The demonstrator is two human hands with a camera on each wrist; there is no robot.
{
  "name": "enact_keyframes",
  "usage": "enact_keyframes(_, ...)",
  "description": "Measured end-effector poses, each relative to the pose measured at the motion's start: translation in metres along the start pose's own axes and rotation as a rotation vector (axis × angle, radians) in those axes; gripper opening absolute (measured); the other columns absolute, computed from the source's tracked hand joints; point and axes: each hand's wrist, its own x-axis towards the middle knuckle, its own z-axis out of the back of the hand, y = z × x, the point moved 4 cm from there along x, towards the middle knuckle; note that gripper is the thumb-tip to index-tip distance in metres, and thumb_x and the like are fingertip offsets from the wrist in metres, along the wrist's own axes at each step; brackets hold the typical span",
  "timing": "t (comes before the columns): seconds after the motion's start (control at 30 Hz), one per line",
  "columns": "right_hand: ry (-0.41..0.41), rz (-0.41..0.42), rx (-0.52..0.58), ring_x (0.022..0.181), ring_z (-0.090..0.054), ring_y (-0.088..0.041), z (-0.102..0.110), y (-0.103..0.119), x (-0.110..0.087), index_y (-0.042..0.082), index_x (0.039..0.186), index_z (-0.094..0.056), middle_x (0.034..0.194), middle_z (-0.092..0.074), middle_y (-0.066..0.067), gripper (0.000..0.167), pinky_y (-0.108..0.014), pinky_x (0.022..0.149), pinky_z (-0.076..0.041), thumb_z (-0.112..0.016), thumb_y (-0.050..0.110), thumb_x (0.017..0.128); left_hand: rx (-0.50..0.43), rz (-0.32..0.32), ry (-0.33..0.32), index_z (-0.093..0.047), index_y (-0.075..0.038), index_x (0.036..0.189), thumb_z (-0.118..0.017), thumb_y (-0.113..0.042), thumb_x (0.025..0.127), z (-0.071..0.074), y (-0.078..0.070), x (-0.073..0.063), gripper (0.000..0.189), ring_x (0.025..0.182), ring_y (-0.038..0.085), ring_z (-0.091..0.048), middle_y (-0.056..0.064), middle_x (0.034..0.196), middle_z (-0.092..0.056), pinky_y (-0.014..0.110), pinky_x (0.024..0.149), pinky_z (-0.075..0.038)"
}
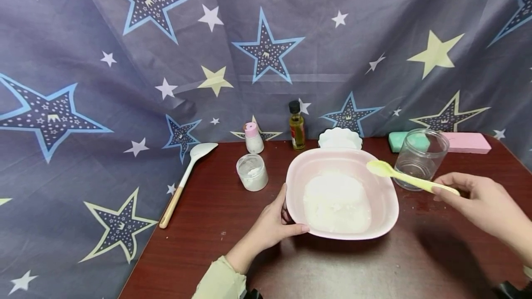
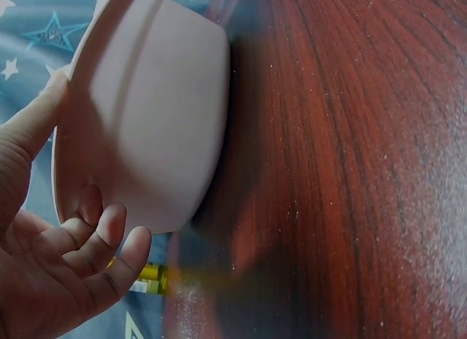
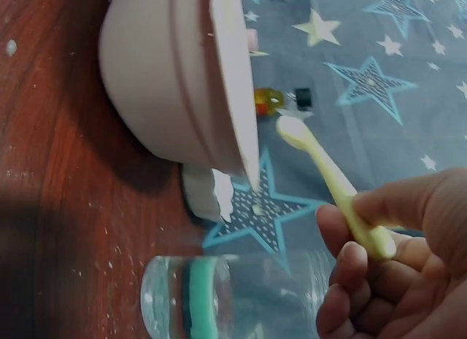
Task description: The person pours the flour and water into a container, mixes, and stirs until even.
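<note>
A pale pink bowl [image 1: 293, 183] holds a white, partly wet-looking mass [image 1: 336, 202] spread over its bottom. My left hand [image 1: 272, 220] grips the bowl at its near left corner, the thumb along the rim and the other fingers against the outer wall, as the left wrist view shows. Between thumb and fingers, my right hand [image 1: 482, 202] pinches a yellow spoon [image 1: 409, 179] by its handle end. The spoon's head reaches over the bowl's right rim in the head view. Just behind the spoon stands a clear jar [image 1: 424, 153], its bottom on the table.
Behind the bowl are a small oil bottle [image 1: 297, 128], a white scalloped dish [image 1: 340, 138] and a pink-capped shaker [image 1: 253, 140]. A small tub of white powder [image 1: 252, 174] and a white spatula [image 1: 187, 176] lie left. Green [image 1: 398, 141] and pink blocks [image 1: 467, 143] sit back right.
</note>
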Motion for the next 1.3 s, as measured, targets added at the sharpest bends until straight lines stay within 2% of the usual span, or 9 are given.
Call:
enact_keyframes(0.1,-0.003,0.041,-0.056,0.049,-0.037,-0.002,-0.010,0.009,0.009,0.014,0.088,-0.069,0.056,-0.045,0.014,0.004,-0.027,0.046,-0.028,-0.070,0.017,0.090,-0.006,-0.002,0.001,-0.015,-0.002,0.155,-0.087,-0.026,0.074,0.000,0.001,0.000,0.111,0.068,0.009,-0.058,0.003,0.077,-0.062,0.022,0.063,-0.051)
enact_keyframes(0.27,-0.012,0.132,-0.124,0.051,-0.039,0.000,-0.027,0.024,0.022,0.016,0.082,-0.069,0.056,-0.046,0.017,0.006,-0.026,0.048,-0.031,-0.074,0.013,0.085,-0.006,-0.009,0.000,-0.015,-0.002,0.155,-0.087,-0.027,0.074,0.000,0.001,0.000,0.111,0.068,0.008,-0.058,0.005,0.078,-0.063,0.022,0.063,-0.052)
enact_keyframes(0.43,0.020,0.190,-0.160,0.051,-0.037,-0.001,-0.042,0.039,0.031,0.021,0.075,-0.064,0.056,-0.042,0.016,0.016,-0.025,0.049,-0.030,-0.075,0.012,0.082,-0.009,-0.004,0.000,-0.014,-0.002,0.155,-0.087,-0.028,0.074,0.001,0.001,-0.001,0.111,0.068,0.008,-0.058,0.006,0.079,-0.063,0.023,0.063,-0.052)
enact_keyframes(0.6,0.070,0.214,-0.165,0.056,-0.037,-0.005,-0.054,0.047,0.036,0.020,0.074,-0.066,0.060,-0.040,0.013,0.015,-0.025,0.052,-0.031,-0.076,0.010,0.079,-0.009,0.000,-0.002,-0.015,-0.004,0.155,-0.087,-0.027,0.074,0.000,0.002,-0.002,0.110,0.069,0.014,-0.060,0.008,0.080,-0.063,0.022,0.064,-0.052)
enact_keyframes(0.77,0.160,0.222,-0.154,0.058,-0.040,-0.005,-0.062,0.051,0.037,0.018,0.078,-0.070,0.062,-0.045,0.013,0.009,-0.025,0.053,-0.035,-0.075,0.010,0.080,-0.011,-0.001,-0.001,-0.015,-0.003,0.155,-0.087,-0.025,0.074,0.000,0.000,-0.002,0.111,0.070,0.017,-0.060,0.010,0.079,-0.063,0.022,0.064,-0.051)
enact_keyframes(1.0,0.252,0.328,-0.060,0.061,-0.042,0.004,-0.077,0.064,0.032,0.022,0.082,-0.072,0.065,-0.051,0.023,0.010,-0.022,0.054,-0.039,-0.077,0.014,0.082,-0.008,-0.003,0.000,-0.015,0.000,0.155,-0.087,-0.025,0.074,0.001,-0.001,-0.003,0.111,0.070,0.019,-0.060,0.008,0.079,-0.063,0.022,0.064,-0.051)
enact_keyframes(1.13,0.266,0.346,-0.035,0.059,-0.041,0.004,-0.088,0.072,0.032,0.020,0.082,-0.073,0.064,-0.050,0.024,0.006,-0.022,0.054,-0.039,-0.077,0.016,0.083,0.007,-0.009,-0.004,-0.015,0.001,0.154,-0.087,-0.026,0.074,0.002,-0.001,-0.002,0.111,0.069,0.015,-0.059,0.006,0.078,-0.063,0.023,0.064,-0.051)
enact_keyframes(1.3,0.216,0.350,-0.081,0.060,-0.047,0.004,-0.098,0.083,0.034,0.018,0.083,-0.075,0.067,-0.059,0.021,0.003,-0.024,0.055,-0.042,-0.078,0.018,0.082,0.010,0.000,-0.001,-0.015,0.001,0.154,-0.087,-0.026,0.074,0.001,0.000,-0.002,0.111,0.068,0.009,-0.058,0.004,0.078,-0.063,0.023,0.064,-0.052)
